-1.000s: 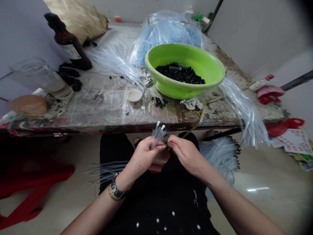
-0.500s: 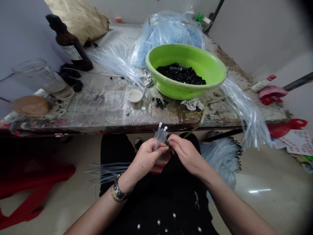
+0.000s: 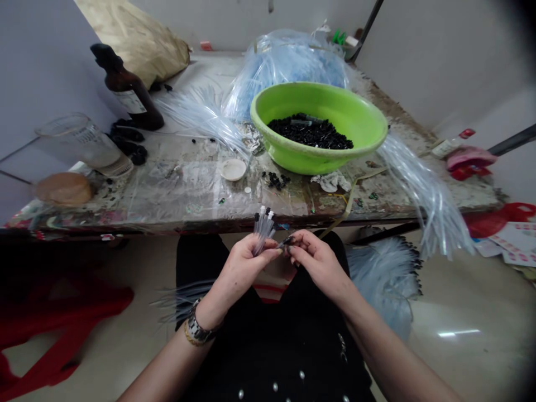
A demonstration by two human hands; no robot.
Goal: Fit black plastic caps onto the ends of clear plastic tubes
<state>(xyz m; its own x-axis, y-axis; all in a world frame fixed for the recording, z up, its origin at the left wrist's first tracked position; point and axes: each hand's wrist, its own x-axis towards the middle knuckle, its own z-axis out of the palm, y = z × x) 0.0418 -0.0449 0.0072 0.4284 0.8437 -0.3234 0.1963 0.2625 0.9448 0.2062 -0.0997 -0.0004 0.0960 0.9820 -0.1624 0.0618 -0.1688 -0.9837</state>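
Observation:
My left hand [image 3: 240,268] is closed around a bundle of thin clear plastic tubes [image 3: 263,226], some tipped with white or black caps. One tube points right from its thumb and fingertips. My right hand [image 3: 318,259], its fingertips darkened, pinches a small black cap [image 3: 288,240] at that tube's end. Whether the cap is fully on the tube I cannot tell. Both hands are over my lap, just in front of the table edge. A green basin [image 3: 293,160] beyond them holds many black caps [image 3: 310,134], and a few loose black caps [image 3: 276,181] lie before it.
Clear tubes [image 3: 201,114] lie left of the basin, others [image 3: 431,190] hang over the right table edge [image 3: 201,226]. A brown bottle [image 3: 132,92], a glass beaker [image 3: 86,145] and a small white dish [image 3: 233,170] stand leftward. Capped tubes [image 3: 385,279] hang low right.
My right fingertips have shifted slightly away from my left hand, so a tube end and black cap now show between them. The bundle stands more upright. The whole view has shifted slightly.

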